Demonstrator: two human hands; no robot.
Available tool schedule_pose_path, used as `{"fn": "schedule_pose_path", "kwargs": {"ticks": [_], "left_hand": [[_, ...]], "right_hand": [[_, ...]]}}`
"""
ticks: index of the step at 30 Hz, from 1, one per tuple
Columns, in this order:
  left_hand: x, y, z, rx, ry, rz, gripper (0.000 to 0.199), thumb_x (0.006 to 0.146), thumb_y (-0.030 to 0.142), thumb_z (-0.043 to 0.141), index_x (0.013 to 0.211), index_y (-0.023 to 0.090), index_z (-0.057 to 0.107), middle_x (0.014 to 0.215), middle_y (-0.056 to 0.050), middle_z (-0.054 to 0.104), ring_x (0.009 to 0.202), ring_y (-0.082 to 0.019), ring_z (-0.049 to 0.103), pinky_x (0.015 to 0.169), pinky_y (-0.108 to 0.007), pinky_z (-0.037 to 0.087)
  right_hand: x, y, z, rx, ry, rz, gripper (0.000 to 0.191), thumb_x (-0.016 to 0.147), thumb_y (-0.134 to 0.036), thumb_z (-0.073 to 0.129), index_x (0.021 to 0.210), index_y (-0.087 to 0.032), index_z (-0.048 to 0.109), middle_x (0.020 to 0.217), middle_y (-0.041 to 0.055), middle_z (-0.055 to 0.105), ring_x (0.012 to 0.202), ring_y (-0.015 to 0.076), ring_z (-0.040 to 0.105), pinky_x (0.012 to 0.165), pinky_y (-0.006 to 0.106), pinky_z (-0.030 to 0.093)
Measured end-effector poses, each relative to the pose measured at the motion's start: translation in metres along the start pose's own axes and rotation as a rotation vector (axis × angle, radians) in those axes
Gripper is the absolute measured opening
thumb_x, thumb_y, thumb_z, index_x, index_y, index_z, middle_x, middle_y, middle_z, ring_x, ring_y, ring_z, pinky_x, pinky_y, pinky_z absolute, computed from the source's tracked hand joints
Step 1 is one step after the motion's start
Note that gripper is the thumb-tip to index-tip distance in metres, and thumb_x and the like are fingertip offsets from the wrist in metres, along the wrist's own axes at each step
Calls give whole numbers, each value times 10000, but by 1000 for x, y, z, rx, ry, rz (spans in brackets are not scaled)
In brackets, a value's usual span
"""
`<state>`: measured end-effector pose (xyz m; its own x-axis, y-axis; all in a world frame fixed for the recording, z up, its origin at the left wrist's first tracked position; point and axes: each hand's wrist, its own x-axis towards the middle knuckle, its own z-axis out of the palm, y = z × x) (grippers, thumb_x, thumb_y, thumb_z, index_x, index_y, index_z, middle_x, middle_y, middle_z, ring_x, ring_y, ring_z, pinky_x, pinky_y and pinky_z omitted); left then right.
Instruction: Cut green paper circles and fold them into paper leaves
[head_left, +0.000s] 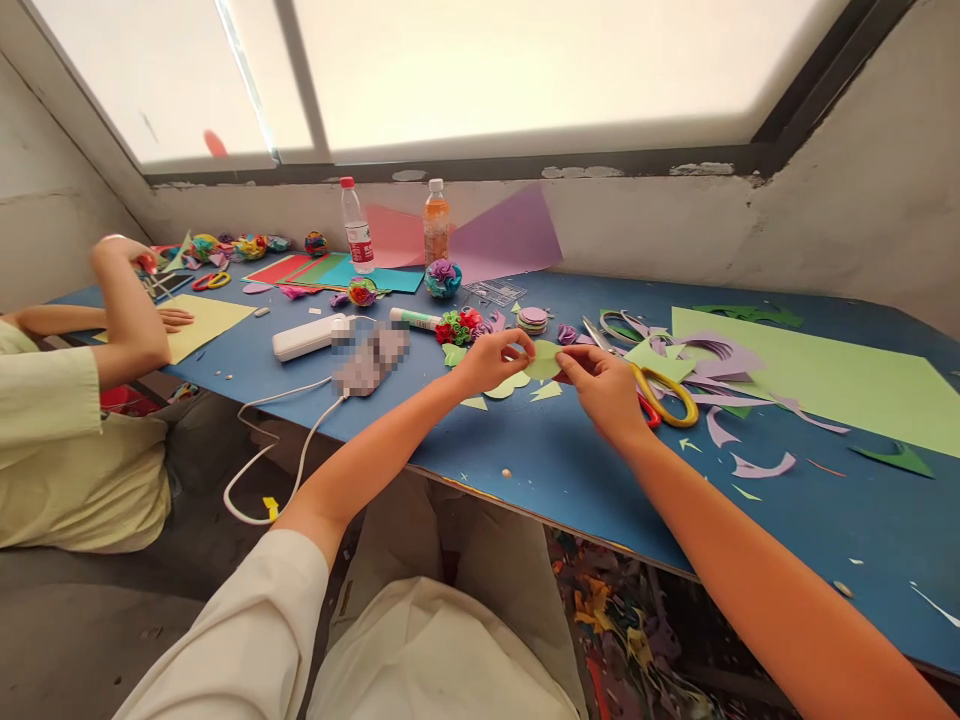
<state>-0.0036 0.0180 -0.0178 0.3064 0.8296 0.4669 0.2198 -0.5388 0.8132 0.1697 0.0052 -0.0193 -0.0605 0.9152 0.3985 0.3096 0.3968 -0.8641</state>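
A light green paper disc (pixel 543 360) is held between my two hands above the blue table. My left hand (pixel 495 361) pinches its left edge with thumb and fingertips. On the other side, my right hand (pixel 602 386) grips the right edge. More light green paper pieces (pixel 510 386) lie beneath and beside my left hand. Scissors with yellow handles (pixel 677 397) rest just right of my right hand, and a red handle (pixel 649 411) shows partly behind it. A stack of round paper discs (pixel 532 319) sits behind the hands.
Purple paper scraps (pixel 720 358) and a large green sheet (pixel 825 380) lie to the right. A power bank (pixel 309 338) with a cable, a glue stick (pixel 415 319) and two bottles (pixel 358 235) stand or lie left. Another person's hand (pixel 174 319) rests on yellow paper (pixel 214 325).
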Motion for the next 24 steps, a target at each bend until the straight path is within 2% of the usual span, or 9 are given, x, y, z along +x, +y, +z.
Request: {"fn": "schedule_pose_path", "kwargs": {"ticks": [2, 7, 15, 20, 24], "left_hand": [[0, -1, 1, 9, 14, 16, 68, 784, 146, 549, 802, 115, 607, 803, -21, 640, 672, -66, 570, 622, -182, 451], [1, -1, 1, 62, 56, 80, 139, 774, 158, 567, 854, 118, 673, 940, -77, 682, 808, -115, 602, 631, -189, 456], [1, 0, 3, 183, 53, 125, 175, 790, 148, 527, 860, 132, 686, 864, -52, 702, 720, -99, 589, 597, -185, 433], [0, 2, 3, 258, 35, 123, 182, 806, 140, 506, 884, 143, 670, 842, -27, 705, 672, -86, 574, 642, -191, 444], [-3, 6, 2, 271, 19, 100, 163, 812, 140, 520, 944, 145, 616, 865, -34, 703, 723, -95, 606, 706, -197, 454]], "right_hand": [[1, 1, 1, 7, -22, -6, 271, 734, -425, 623, 844, -178, 631, 760, 49, 693, 682, 205, 667, 687, 376, 568], [-3, -1, 3, -56, -64, -64, 256, 737, -423, 619, 833, -188, 647, 727, 42, 693, 668, 204, 659, 661, 356, 556], [-12, -12, 4, -290, 12, -219, 141, 762, -321, 572, 799, -217, 661, 757, 44, 695, 680, 208, 635, 705, 355, 511], [-12, -12, 4, -366, 4, -279, 156, 766, -276, 539, 828, -213, 668, 772, 49, 698, 659, 208, 634, 672, 349, 512], [-12, -11, 2, -413, -14, -320, 159, 771, -257, 531, 830, -211, 671, 771, 57, 684, 659, 207, 629, 658, 344, 502]]}}
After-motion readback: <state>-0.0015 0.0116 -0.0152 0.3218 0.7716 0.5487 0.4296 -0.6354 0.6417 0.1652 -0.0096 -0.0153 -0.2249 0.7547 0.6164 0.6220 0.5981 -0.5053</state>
